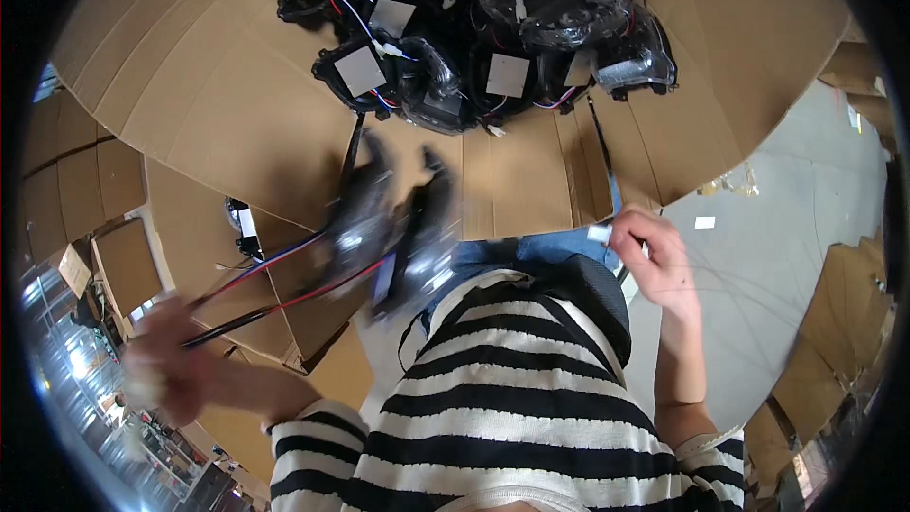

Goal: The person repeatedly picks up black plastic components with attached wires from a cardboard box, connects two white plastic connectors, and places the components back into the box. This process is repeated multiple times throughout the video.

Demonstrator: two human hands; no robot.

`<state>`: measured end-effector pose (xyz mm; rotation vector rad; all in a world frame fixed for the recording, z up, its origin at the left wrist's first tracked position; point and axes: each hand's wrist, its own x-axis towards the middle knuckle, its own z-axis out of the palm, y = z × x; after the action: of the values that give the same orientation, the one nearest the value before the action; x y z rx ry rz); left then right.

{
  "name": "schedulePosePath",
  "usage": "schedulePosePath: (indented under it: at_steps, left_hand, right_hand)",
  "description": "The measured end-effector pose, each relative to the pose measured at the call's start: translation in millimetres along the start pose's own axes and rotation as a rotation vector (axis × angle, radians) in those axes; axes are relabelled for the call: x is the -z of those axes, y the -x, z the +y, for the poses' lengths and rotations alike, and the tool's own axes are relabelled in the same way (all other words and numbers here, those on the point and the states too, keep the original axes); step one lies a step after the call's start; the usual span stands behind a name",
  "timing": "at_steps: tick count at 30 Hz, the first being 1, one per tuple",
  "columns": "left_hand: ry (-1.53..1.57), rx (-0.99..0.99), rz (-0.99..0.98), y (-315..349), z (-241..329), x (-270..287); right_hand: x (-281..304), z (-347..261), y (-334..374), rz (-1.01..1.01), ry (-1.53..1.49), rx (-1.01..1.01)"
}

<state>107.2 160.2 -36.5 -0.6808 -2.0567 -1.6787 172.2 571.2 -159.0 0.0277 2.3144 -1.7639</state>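
Observation:
Blurred by motion, my left hand (pixel 175 360) is at the lower left, closed around cables (pixel 261 313) with red, blue and black strands. From these cables two black lamp units with clear lenses, one left (pixel 355 218) and one right (pixel 415 242), hang in the air in front of my body, smeared by their swing. My right hand (pixel 652 251) is raised at the right, thumb and fingers pinching a small white piece (pixel 599 233). Whether that piece is a label or a connector I cannot tell.
Several similar black lamps (pixel 436 62) with white square labels and loose wires lie on cardboard (pixel 227 114) ahead. Another lamp (pixel 245 228) sits by a carton at the left. A white slip (pixel 704 223) lies on the grey floor (pixel 758 256), with more cardboard (pixel 834 322) at the right.

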Motion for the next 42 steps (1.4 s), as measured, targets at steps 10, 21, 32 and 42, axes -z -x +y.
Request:
schedulePosePath:
  at_steps: [10, 21, 32, 42]
  left_hand:
    - [-0.521, 0.301, 0.813, -42, -16, 241]
    - [-1.406, 0.469, -0.169, 55, -102, 67]
    - [-1.37, 0.171, -1.259, 17, -277, -146]
    - [-1.398, 0.133, -1.264, -8, -272, -148]
  right_hand:
    - [-28, -2, 1, -0.104, 0.037, 0.037]
    - [-34, -5, -4, -0.106, 0.061, -0.035]
    - [-39, -9, -2, -0.165, 0.156, -0.073]
    - [-41, 1, -5, -0.161, 0.136, -0.044]
